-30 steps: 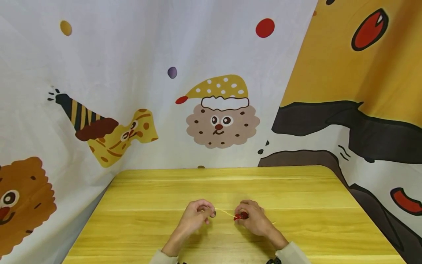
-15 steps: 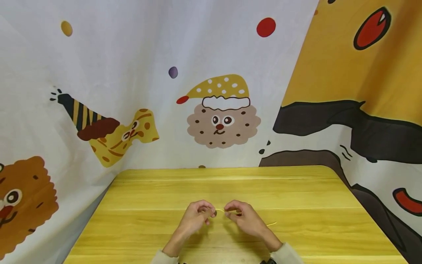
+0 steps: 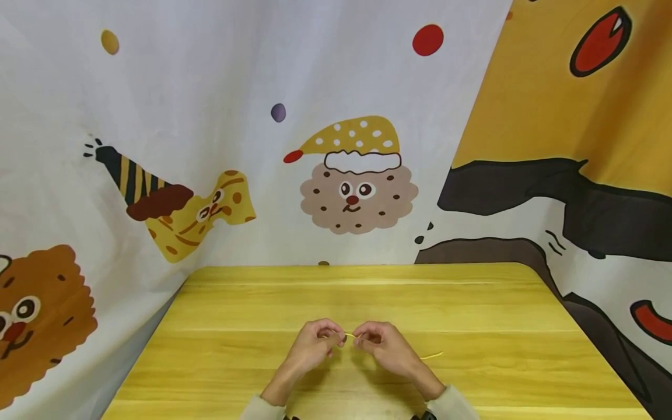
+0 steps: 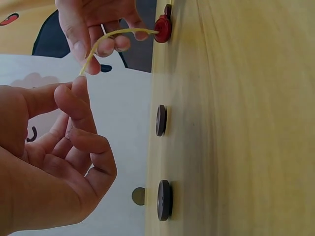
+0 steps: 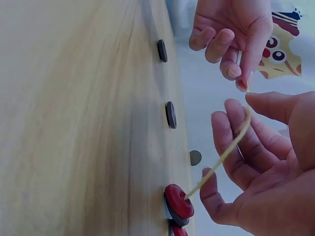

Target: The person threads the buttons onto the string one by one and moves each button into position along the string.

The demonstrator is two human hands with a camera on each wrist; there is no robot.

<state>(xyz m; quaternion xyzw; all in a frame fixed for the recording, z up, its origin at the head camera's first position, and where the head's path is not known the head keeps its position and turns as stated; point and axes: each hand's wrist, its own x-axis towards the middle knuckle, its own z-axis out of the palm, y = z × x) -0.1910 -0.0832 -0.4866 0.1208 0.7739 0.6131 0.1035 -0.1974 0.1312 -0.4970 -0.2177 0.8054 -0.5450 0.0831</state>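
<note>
My left hand (image 3: 311,345) pinches one end of a yellow string (image 4: 113,32) between thumb and forefinger. Close beside it, my right hand (image 3: 385,345) pinches the same string, a short piece of which shows between the two hands. In the right wrist view, the string runs down past the right palm to a red button (image 5: 180,200) on the table and enters its middle. Something dark lies under that button, and a second red piece (image 5: 178,230) is cut off by the frame. From above, the right hand hides the red buttons.
Two dark round buttons (image 4: 161,120) (image 4: 164,200) lie flat on the wooden table (image 3: 252,303), apart from each other. The string's loose tail (image 3: 433,355) lies to the right of the right wrist. A printed cloth (image 3: 236,70) hangs behind the table.
My right hand has left the red buttons, moved left to the left hand and taken hold of the string close to the left fingertips. The left hand has stayed nearly in place.
</note>
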